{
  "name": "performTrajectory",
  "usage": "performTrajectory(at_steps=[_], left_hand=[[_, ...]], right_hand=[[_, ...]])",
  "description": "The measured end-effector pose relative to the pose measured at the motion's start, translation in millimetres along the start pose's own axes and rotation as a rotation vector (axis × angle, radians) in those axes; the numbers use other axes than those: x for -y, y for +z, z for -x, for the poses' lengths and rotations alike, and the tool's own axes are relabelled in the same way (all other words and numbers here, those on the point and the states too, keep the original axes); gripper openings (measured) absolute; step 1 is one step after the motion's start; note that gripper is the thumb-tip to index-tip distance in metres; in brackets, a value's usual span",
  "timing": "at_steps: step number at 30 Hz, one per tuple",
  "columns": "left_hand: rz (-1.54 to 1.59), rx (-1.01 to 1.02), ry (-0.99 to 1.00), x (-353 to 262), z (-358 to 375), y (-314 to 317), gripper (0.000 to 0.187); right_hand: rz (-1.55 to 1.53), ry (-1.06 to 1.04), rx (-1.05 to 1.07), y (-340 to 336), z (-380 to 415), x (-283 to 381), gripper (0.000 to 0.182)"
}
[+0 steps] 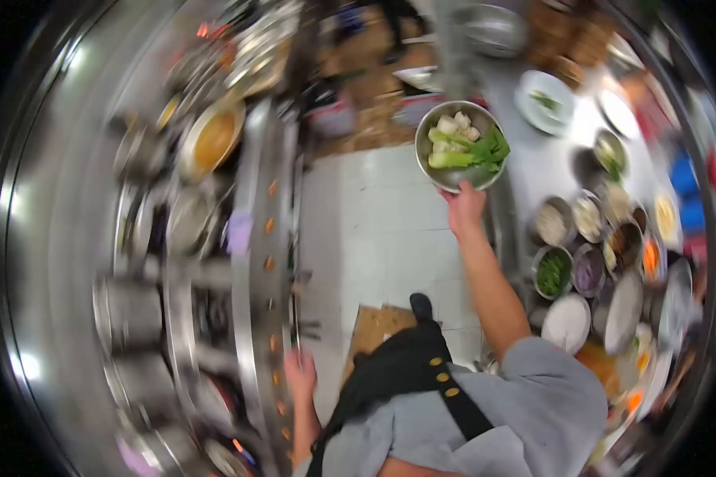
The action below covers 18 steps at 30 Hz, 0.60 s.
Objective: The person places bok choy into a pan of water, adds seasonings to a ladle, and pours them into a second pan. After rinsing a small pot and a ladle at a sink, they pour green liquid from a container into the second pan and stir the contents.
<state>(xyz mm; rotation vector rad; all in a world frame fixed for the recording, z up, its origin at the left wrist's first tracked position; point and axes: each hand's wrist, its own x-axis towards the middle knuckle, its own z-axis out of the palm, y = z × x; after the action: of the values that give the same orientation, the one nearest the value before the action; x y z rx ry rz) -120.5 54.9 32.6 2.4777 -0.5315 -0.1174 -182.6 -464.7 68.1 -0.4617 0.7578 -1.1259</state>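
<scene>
My right hand (466,208) grips the near rim of a round metal bowl (479,176), held out over the aisle beside the right counter. Inside the bowl are pale white chunks (453,129) and green leafy stalks (492,149). My left hand (300,374) hangs low at the edge of the stove counter on the left. Its fingers are blurred, and whether they hold anything cannot be made out.
On the right counter (525,171) stand a white plate with greens (545,102), a bowl of chopped greens (552,272) and several other bowls. Pots (127,314) and a pan of orange liquid (213,141) line the left stove. Cardboard (366,338) lies on the tiled floor.
</scene>
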Motion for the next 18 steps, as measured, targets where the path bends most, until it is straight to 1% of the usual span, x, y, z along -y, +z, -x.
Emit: performTrajectory(at_steps=[1,2,3,4,5,6,8,9,10,11,12,13,15,16,17,18], left_hand=[[-0.023,-0.038,0.237,-108.4,-52.2,-32.5,0.022],[0.059,-0.093,0.187,-153.4,-67.8,-49.7,0.021],[0.111,-0.191,0.214,-167.1,-79.2,-55.9,0.026],[0.016,-0.234,0.279,-182.4,-87.1,-73.1,0.031],[-0.003,-0.291,0.296,-187.5,-90.7,-87.0,0.033],[-0.058,-0.314,0.303,-177.1,-89.9,-99.4,0.039],[-0.156,-0.396,0.127,-144.3,-68.9,-120.5,0.044],[-0.215,-0.443,0.065,-137.5,-45.4,-139.1,0.044],[-0.281,-0.47,-0.076,-116.6,-25.9,-143.5,0.043],[-0.309,-0.495,-0.221,-75.8,-5.0,-151.1,0.043],[-0.297,-0.566,-0.273,-39.3,18.1,-159.6,0.043],[-0.298,-0.604,-0.324,-20.4,43.2,-173.1,0.043],[-0.267,-0.652,-0.527,4.9,91.4,-194.8,0.043],[-0.279,-0.674,-0.565,5.9,112.2,-203.1,0.043],[-0.22,-0.688,-0.587,23.5,142.7,-214.7,0.041],[-0.163,-0.7,-0.601,41.4,170.8,-229.4,0.039]], right_hand=[[0.09,0.118,0.138,15.3,34.5,-12.1,0.038],[0.183,0.236,0.283,29.9,68.0,-26.5,0.035],[0.217,0.334,0.383,44.3,103.6,-42.2,0.035],[0.305,0.452,0.525,55.0,138.2,-55.6,0.034],[0.39,0.557,0.667,65.3,169.8,-68.8,0.032],[0.431,0.638,0.766,73.8,203.4,-83.5,0.036],[0.527,0.759,0.961,85.9,266.1,-111.5,0.034],[0.546,0.834,1.056,89.1,299.5,-113.8,0.033],[0.574,0.89,1.133,88.9,324.0,-124.2,0.033],[0.622,0.907,1.202,92.1,357.7,-143.5,0.033],[0.662,0.958,1.271,93.4,389.9,-156.9,0.033],[0.697,1.005,1.337,92.8,421.1,-169.0,0.034],[0.727,1.049,1.392,83.2,477.1,-186.8,0.033],[0.732,1.118,1.443,79.7,495.9,-185.5,0.033],[0.749,1.172,1.498,69.3,529.3,-191.0,0.033],[0.766,1.157,1.509,65.1,564.6,-189.2,0.032]])
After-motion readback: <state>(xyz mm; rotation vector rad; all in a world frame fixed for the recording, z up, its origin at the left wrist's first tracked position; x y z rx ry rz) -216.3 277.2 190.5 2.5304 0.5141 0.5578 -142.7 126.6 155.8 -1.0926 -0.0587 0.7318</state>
